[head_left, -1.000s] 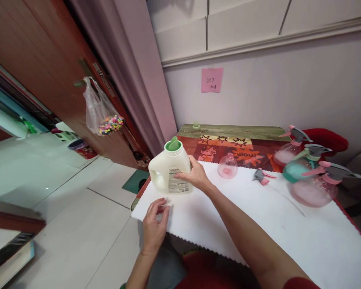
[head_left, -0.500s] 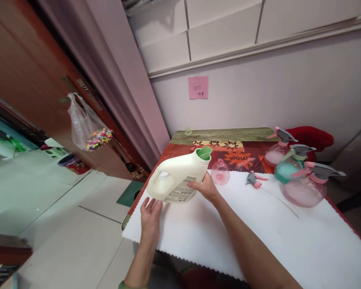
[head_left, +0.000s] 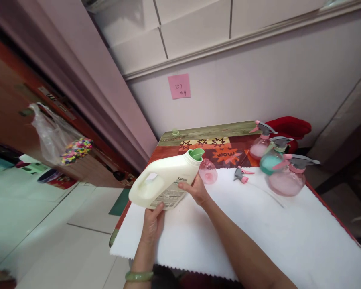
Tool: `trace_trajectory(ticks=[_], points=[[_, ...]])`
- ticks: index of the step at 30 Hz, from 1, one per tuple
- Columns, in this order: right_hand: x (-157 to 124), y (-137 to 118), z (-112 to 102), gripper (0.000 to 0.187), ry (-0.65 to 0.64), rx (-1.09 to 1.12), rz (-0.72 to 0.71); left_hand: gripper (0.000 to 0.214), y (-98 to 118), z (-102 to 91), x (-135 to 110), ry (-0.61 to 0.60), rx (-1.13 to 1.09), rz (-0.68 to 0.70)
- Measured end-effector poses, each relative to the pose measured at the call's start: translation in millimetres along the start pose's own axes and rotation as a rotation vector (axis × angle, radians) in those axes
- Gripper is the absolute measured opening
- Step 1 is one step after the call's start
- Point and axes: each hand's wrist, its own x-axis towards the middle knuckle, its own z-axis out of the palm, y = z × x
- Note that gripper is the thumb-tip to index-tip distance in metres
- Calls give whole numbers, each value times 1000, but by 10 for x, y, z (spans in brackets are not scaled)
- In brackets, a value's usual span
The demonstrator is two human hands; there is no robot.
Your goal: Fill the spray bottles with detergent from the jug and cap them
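A cream plastic detergent jug (head_left: 162,180) with a green pouring spout is held tilted above the table, its mouth toward the upper right. My right hand (head_left: 197,190) grips it near the neck, thumb over the printed label. Under the jug's base, my left hand (head_left: 153,218) supports it with the thumb on the label side; its other fingers are hidden behind the jug. Just beyond the spout stands an open pink spray bottle body (head_left: 208,172) without its head. A grey and pink spray head (head_left: 242,175) with a long tube lies to the right on the white mat.
Several filled spray bottles, one of them teal (head_left: 272,162), stand at the table's right side before a red cloth-like item (head_left: 291,124). A small green cap (head_left: 175,132) sits at the back edge. A white mat (head_left: 228,233) covers the front. Left, a plastic bag (head_left: 54,136) hangs on the door.
My left hand has moved up from beside the jug to hold its base. The camera view has turned right, so the scene has shifted left. My right hand keeps its grip.
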Motion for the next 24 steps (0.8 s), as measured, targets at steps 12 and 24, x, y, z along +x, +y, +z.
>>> trace_trajectory(ticks=[12,24], points=[[-95,78,68,59,-35,32,54,69,355,-87,-147,231,169,168],[-2,-28,-130,48,156,-34,35,71,765,-73,-129,309,275,282]])
